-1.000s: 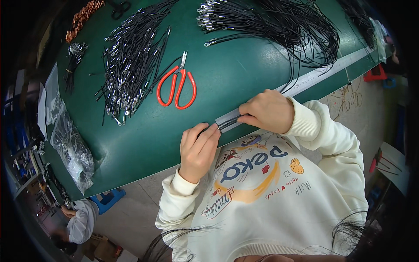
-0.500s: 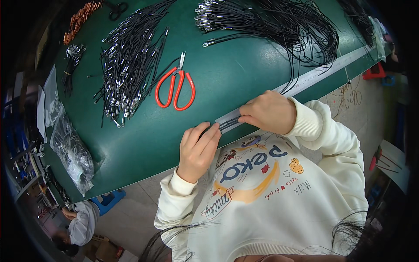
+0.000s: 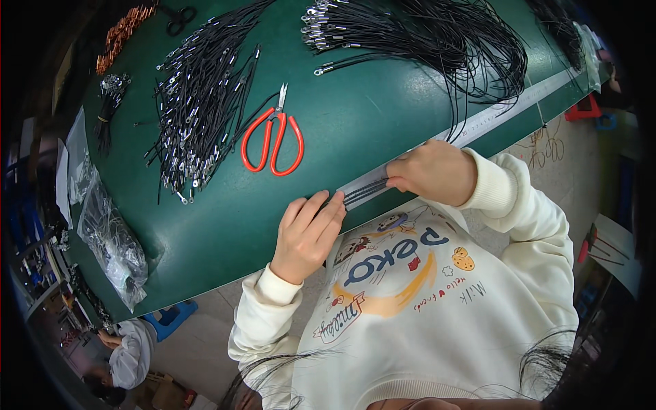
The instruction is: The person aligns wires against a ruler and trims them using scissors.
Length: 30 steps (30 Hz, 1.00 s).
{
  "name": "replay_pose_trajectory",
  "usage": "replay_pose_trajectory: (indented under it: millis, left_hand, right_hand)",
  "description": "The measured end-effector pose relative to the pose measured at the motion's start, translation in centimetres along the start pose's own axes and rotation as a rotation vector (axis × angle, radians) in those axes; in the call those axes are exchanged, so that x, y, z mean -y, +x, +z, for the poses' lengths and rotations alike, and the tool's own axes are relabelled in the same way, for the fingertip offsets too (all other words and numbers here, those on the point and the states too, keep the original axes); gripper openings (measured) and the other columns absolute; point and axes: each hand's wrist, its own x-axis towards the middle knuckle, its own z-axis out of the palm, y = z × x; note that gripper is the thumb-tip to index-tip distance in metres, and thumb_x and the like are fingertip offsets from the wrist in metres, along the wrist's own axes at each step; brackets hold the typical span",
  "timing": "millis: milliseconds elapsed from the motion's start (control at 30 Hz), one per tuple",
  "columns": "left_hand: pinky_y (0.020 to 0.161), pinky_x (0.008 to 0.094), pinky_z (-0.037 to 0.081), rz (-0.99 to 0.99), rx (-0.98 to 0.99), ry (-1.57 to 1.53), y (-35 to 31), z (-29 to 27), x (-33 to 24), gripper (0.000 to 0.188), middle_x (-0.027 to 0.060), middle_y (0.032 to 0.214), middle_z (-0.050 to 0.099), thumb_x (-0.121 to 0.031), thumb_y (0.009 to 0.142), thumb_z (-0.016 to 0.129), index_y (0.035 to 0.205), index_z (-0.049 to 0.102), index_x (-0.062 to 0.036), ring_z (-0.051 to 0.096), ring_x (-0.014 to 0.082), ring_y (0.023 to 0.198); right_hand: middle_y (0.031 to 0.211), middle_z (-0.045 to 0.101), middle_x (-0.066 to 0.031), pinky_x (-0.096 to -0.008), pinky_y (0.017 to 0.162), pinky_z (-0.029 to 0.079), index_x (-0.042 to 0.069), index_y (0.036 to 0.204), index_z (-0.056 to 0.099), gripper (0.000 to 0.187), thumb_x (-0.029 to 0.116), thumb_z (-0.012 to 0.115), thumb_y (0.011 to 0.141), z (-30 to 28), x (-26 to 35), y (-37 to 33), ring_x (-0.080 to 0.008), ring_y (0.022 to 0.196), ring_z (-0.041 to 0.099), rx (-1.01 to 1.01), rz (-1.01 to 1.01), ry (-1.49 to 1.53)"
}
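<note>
Several black cables (image 3: 367, 191) run side by side over the near end of a long metal ruler (image 3: 493, 117), close to the table's near edge. My left hand (image 3: 307, 231) presses them down at that end, its fingertips closed on them. Further right, my right hand (image 3: 434, 174) pinches the same cables between thumb and fingers. The cable ends under both hands are hidden. Beyond my left hand lie red-handled scissors (image 3: 275, 142), blades apart and pointing away. A bundle of black cables with metal ring terminals (image 3: 424, 41) spreads behind the ruler, some strands crossing it.
Shorter black cables with metal ends (image 3: 198, 109) are heaped on the green table (image 3: 225, 232) left of the scissors. Farther left are a tied bundle (image 3: 107, 109), copper-coloured parts (image 3: 125, 37), black scissors (image 3: 181, 19) and a clear plastic bag (image 3: 113, 242). Another person (image 3: 133, 348) sits at lower left.
My right hand has slid right along the ruler, so a longer stretch of cable shows between my hands. My left hand stays in nearly the same place.
</note>
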Motion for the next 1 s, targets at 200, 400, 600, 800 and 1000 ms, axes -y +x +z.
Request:
replay_pose_trajectory:
  millis: [200,400,600,800,1000]
  left_hand:
    - [0.068,0.0349,0.045,0.009,0.006,-0.012,0.1,0.0,0.1,0.02,0.0094,0.099,0.067,0.002,0.066,0.072,0.084,0.063,0.0009,0.061,0.0259,0.088]
    - [0.069,0.0363,0.045,-0.003,0.015,-0.02,0.1,-0.2,0.1,0.023,0.0092,0.1,0.067,0.002,0.066,0.073,0.086,0.063,0.0006,0.061,0.0266,0.089]
    - [0.072,0.0358,0.045,0.007,0.014,-0.015,-0.1,0.1,0.3,0.016,0.011,0.103,0.065,-0.002,0.07,0.067,0.086,0.065,0.0016,0.06,0.0262,0.091]
    - [0.07,0.0362,0.045,0.005,0.011,-0.021,0.1,0.1,0.2,0.02,0.0102,0.101,0.066,0.001,0.067,0.07,0.086,0.064,0.0012,0.06,0.0267,0.089]
    - [0.069,0.0362,0.045,0.004,0.008,-0.025,0.1,0.1,0.3,0.019,0.0102,0.101,0.066,0.001,0.068,0.071,0.086,0.064,0.0014,0.061,0.0268,0.088]
  right_hand:
    - [0.061,0.061,-0.0038,-0.0349,0.054,0.049,0.009,0.071,0.062,0.023,0.022,0.057,0.089,-1.5,-1.5,-0.7,-0.026,0.056,0.061,0.113,0.062,0.039]
    - [0.065,0.063,-0.0041,-0.0348,0.058,0.049,0.009,0.072,0.062,0.02,0.018,0.056,0.088,-2.8,-2.8,-1.4,-0.026,0.059,0.062,0.192,0.112,0.112]
    - [0.065,0.063,-0.0057,-0.0348,0.061,0.05,0.008,0.072,0.061,0.018,0.015,0.055,0.087,-2.7,-3.3,-1.8,-0.027,0.061,0.062,0.165,0.084,0.162]
    - [0.062,0.062,-0.0088,-0.0359,0.058,0.05,0.008,0.069,0.062,0.022,0.015,0.054,0.089,-2.7,-2.6,-1.9,-0.0287,0.058,0.062,0.157,0.106,0.029]
    - [0.06,0.061,-0.0109,-0.0373,0.057,0.051,0.006,0.07,0.064,0.024,0.02,0.057,0.087,-2.3,-2.8,-1.5,-0.0305,0.057,0.062,0.16,0.134,-0.018]
